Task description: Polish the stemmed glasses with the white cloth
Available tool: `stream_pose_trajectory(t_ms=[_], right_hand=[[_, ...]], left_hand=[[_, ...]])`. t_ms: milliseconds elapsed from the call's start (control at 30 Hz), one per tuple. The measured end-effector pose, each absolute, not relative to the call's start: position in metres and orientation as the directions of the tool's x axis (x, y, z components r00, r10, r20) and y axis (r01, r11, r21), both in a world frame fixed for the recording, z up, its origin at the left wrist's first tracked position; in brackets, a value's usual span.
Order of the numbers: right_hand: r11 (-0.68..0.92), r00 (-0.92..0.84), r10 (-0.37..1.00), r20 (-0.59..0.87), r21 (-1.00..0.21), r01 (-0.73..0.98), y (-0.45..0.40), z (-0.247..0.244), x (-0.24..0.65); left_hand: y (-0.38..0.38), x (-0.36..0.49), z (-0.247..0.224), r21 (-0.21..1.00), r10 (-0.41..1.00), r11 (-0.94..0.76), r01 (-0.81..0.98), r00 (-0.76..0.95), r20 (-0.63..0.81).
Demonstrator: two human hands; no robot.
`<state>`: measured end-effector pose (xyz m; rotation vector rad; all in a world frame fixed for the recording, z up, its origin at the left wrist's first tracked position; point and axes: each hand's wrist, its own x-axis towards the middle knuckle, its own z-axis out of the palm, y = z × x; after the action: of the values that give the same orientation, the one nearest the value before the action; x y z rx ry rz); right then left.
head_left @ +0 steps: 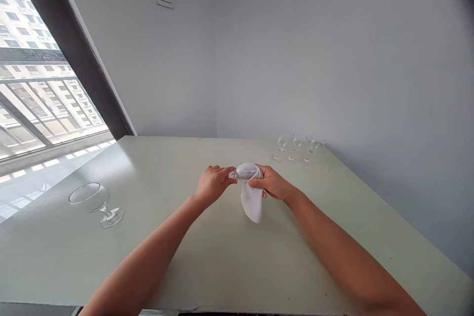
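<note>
Over the middle of the table, a small stemmed glass (244,172) is held on its side between my hands. My left hand (215,182) pinches it at the stem end, on the left. At the rim end, my right hand (273,182) grips a white cloth (252,203) that wraps the glass's mouth and may be partly inside it. The cloth's loose end hangs below the glass. The fingers of my right hand behind the cloth are partly hidden.
A larger stemmed glass (107,210) stands at the left of the pale green table (222,266). Three small stemmed glasses (296,145) stand in a group at the back right, near the grey wall (333,49). A window (44,79) is at far left.
</note>
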<state>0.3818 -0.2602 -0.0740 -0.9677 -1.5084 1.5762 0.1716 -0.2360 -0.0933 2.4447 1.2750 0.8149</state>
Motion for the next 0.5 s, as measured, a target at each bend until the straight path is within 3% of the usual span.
stream_pose_trajectory(t_ms=[67,133,200,233,300,367,433,500], right_hand=[[0.023,-0.574,0.817,-0.056,-0.991,0.13,-0.267,-0.064,0.386],[0.047,-0.696,0.71,-0.109,-0.978,0.201,-0.272,-0.055,0.39],[0.051,-0.73,0.673,-0.122,-0.976,0.21,-0.272,-0.053,0.391],[0.045,-0.701,0.705,-0.107,-0.98,0.194,-0.27,-0.056,0.391],[-0.011,-0.566,0.821,-0.07,-0.994,0.108,-0.263,-0.065,0.388],[-0.117,-0.397,0.914,-0.083,-0.991,-0.06,-0.255,-0.078,0.382],[-0.208,-0.307,0.942,-0.134,-0.952,-0.224,-0.25,-0.088,0.377],[-0.215,-0.325,0.938,-0.123,-0.94,-0.264,-0.25,-0.092,0.374]], left_hand=[[-0.232,0.163,-0.088,0.709,0.769,-0.489,0.508,0.635,0.076],[-0.229,0.157,-0.084,0.866,0.571,-0.336,0.371,0.812,-0.126],[-0.228,0.156,-0.083,0.911,0.448,-0.257,0.322,0.875,-0.183],[-0.229,0.157,-0.084,0.903,0.476,-0.275,0.331,0.862,-0.171],[-0.232,0.164,-0.086,0.799,0.667,-0.426,0.424,0.744,-0.039],[-0.236,0.173,-0.09,0.543,0.783,-0.601,0.587,0.569,0.252],[-0.237,0.179,-0.094,0.26,0.721,-0.659,0.706,0.495,0.484],[-0.235,0.18,-0.097,0.137,0.676,-0.665,0.734,0.513,0.529]])
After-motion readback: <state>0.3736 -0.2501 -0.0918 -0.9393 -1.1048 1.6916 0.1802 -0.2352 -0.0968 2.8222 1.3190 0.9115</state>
